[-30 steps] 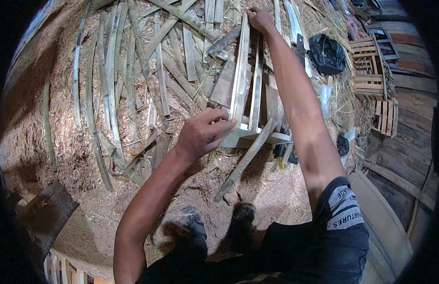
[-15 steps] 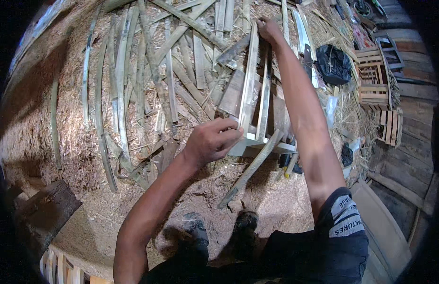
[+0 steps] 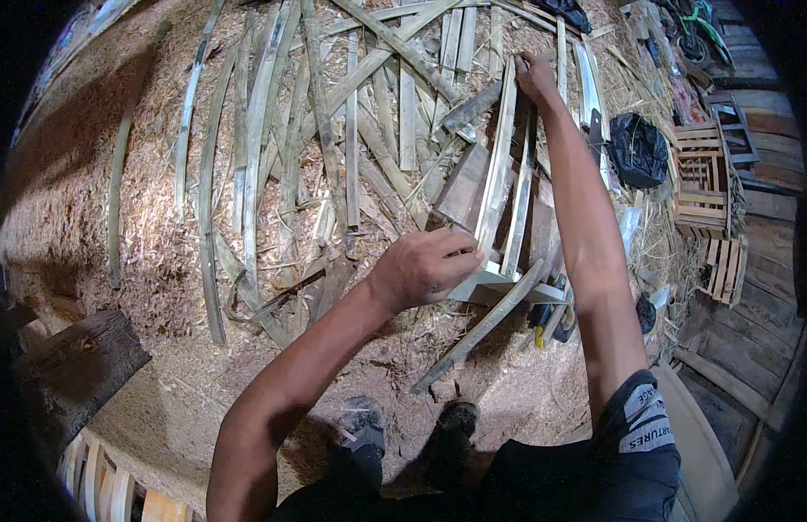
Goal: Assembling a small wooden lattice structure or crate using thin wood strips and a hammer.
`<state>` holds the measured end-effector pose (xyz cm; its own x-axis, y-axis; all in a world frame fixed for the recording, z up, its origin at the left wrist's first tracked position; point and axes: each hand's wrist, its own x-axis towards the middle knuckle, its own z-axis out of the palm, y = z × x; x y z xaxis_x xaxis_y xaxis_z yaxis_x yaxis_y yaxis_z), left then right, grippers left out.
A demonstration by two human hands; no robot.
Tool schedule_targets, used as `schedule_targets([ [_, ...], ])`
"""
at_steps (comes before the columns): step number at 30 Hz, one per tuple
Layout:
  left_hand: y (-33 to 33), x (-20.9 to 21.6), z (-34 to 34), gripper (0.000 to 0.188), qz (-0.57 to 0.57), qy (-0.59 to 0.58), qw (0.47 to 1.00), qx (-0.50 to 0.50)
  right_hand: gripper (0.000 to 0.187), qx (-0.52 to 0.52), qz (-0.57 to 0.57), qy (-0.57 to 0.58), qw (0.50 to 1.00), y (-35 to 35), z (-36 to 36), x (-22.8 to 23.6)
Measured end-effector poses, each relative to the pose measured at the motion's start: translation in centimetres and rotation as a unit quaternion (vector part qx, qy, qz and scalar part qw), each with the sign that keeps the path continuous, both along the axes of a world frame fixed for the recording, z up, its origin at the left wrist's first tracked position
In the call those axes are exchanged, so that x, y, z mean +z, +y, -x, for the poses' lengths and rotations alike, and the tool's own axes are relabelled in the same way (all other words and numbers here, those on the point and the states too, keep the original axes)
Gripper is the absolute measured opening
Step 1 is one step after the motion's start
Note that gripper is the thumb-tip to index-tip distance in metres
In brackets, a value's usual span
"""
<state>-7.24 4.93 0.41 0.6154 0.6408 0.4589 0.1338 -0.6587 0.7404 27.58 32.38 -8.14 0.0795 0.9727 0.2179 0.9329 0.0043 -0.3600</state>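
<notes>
A pale, narrow wooden slat (image 3: 496, 165) runs away from me, and both hands are at its ends. My left hand (image 3: 428, 268) is closed at the near end, thumb and fingers pinched around it. At the far end my right hand (image 3: 537, 78) is closed on the slat, its fingers partly hidden. Beside this slat lies a second thin slat (image 3: 520, 196), roughly parallel. Under the near ends is a pale board (image 3: 490, 285) set crosswise, with a thick wooden block (image 3: 463, 184) beyond it. A loose greyish strip (image 3: 482, 329) leans against the board.
Many loose wooden strips (image 3: 264, 113) lie over the shavings on the left and ahead. A handsaw (image 3: 596, 137) and a black plastic bag (image 3: 638, 150) are to the right, near slatted wooden crates (image 3: 701, 178). A dark log (image 3: 77, 374) sits at lower left.
The whole view has shifted, so the scene sits farther right and lower. Both hands keep their hold at the slat's two ends, with little visible movement against the work.
</notes>
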Motion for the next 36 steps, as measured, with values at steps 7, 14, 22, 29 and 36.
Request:
schedule_targets([
  [7, 0.0, -0.1, -0.9, 0.016, 0.001, 0.021, 1.0, -0.011, 0.04, 0.0, 0.03, -0.008, 1.0, -0.5, -0.9, 1.9],
  [14, 0.3, 1.2, 0.2, 0.02, 0.029, 0.057, 0.998, -0.023, 0.055, -0.165, 0.11, -0.014, 0.98, -3.6, 5.8, 4.1],
  [22, 1.1, 4.8, -2.4, 0.02, 0.191, -0.049, 0.98, 0.023, 0.032, -0.223, -0.167, 0.183, 0.943, -2.4, -2.1, 14.0],
  [29, 0.7, 11.5, -9.7, 0.034, 0.33, 0.08, 0.94, -0.006, 0.038, -0.229, -0.2, 0.341, 0.89, -9.0, 1.5, 21.0],
  [36, -1.1, 10.9, -8.4, 0.025, 0.363, 0.09, 0.927, 0.028, 0.022, -0.078, 0.097, 0.41, 0.903, -26.1, 6.1, 21.9],
])
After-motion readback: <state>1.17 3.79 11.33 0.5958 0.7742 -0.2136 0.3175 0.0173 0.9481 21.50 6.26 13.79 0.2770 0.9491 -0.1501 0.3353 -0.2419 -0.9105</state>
